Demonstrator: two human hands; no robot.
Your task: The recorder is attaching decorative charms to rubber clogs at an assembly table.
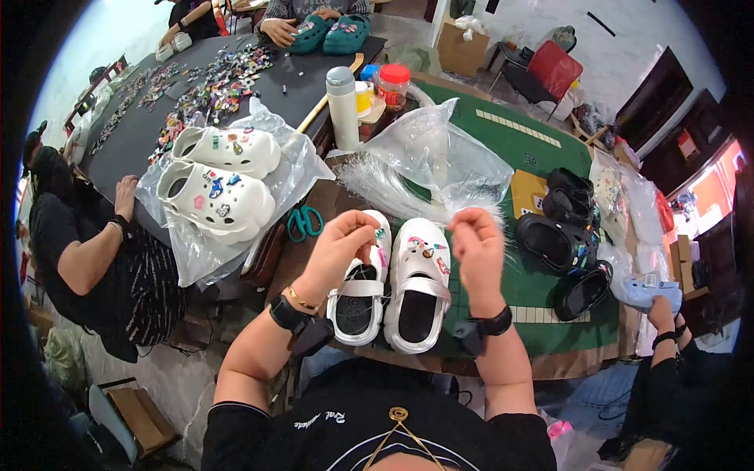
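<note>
A pair of white clogs with colourful charms, the left clog (355,306) and the right clog (419,286), lies toes away in front of me. My left hand (345,243) hovers over the left clog's toe, fingers pinched together. Beside the right clog's toe, my right hand (477,247) is also raised in a pinch. Anything between either hand's fingertips is too thin to make out. Just beyond the hands lies a bundle of fine clear plastic strands (385,188), with a crumpled clear plastic bag (444,149) behind it.
Left are charmed white clogs (224,196) on plastic, teal-handled scissors (305,224) and scattered charms (212,90). A grey bottle (342,110) and red-lidded jar (393,82) stand behind. Black clogs (550,239) lie right. Co-workers sit around; one person's hand holds a pale-blue tool (648,290).
</note>
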